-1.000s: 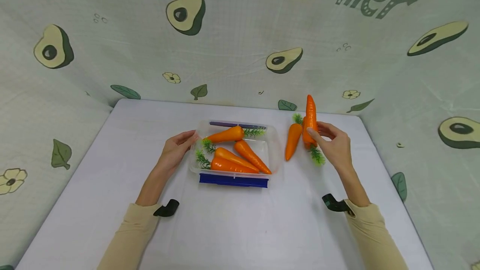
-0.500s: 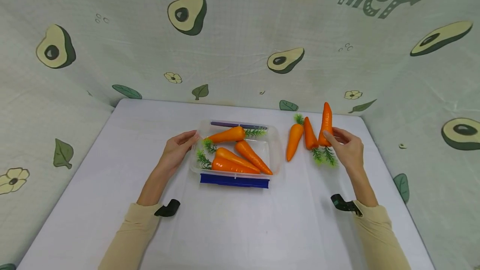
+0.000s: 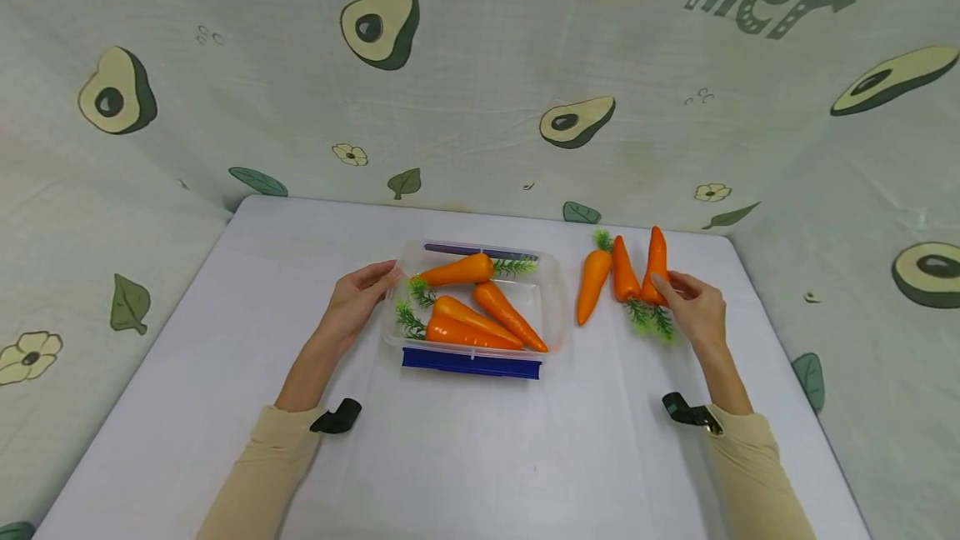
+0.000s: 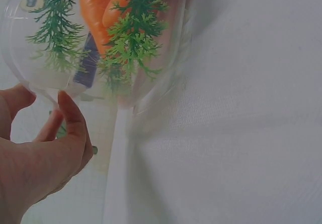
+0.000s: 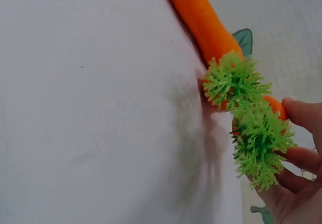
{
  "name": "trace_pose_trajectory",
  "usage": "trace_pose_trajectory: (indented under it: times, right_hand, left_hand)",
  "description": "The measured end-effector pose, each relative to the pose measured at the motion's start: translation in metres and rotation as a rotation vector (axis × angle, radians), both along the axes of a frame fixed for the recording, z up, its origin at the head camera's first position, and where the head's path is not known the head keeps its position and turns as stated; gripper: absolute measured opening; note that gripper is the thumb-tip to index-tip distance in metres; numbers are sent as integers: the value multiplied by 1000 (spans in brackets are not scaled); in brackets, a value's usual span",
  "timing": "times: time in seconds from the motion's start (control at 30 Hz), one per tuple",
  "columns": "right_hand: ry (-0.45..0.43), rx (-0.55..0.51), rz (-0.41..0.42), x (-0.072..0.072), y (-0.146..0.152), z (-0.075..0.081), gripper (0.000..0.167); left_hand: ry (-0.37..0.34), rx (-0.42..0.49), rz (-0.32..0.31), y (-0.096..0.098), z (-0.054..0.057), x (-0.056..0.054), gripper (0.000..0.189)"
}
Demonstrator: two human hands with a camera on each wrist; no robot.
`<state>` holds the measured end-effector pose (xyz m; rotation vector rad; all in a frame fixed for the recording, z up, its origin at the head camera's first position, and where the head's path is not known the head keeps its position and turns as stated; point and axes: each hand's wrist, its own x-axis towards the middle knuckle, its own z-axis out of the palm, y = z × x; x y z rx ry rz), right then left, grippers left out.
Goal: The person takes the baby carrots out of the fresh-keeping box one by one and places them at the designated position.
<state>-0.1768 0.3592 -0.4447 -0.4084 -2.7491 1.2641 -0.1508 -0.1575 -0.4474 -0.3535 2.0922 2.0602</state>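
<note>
My left hand (image 3: 354, 307) pinches the left rim of a clear plastic container (image 3: 557, 300) with blue clips, thumb and fingertips at its edge in the left wrist view. Several orange carrots with green tops, one of them at the back (image 3: 457, 272), lie in it. To the right, my right hand (image 3: 699, 312) holds a carrot (image 3: 656, 261) near its thick end, tip pointing away. Its leafy top (image 5: 261, 143) hides part of the grip in the right wrist view. Two more carrots lie left of it: a middle carrot (image 3: 624, 272) and a left carrot (image 3: 593, 286).
A white-covered table (image 3: 480, 457) bears everything. Behind it hangs a pale cloth (image 3: 480, 65) printed with avocados and leaves, which also rises at both sides. Dark wrist devices sit on both sleeves, such as the left wrist device (image 3: 337, 417).
My right hand has carried its carrot right, away from the middle carrot, then lowered it to the table beside that one. My left hand stays at the container's rim.
</note>
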Motion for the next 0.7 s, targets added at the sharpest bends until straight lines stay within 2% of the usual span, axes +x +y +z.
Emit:
trace_pose_trajectory:
  times: [0.13, 0.37, 0.7]
  right_hand:
    - [-19, 2, -3, 0, 2, -4, 74]
    - [-102, 27, 23, -3, 7, -15, 81]
    - [-94, 36, 79, -7, 8, -20, 77]
  left_hand:
    - [0, 0, -2, 0, 0, 0, 59]
    - [-5, -9, -5, -1, -2, -1, 61]
    - [6, -3, -4, -1, -3, -1, 61]
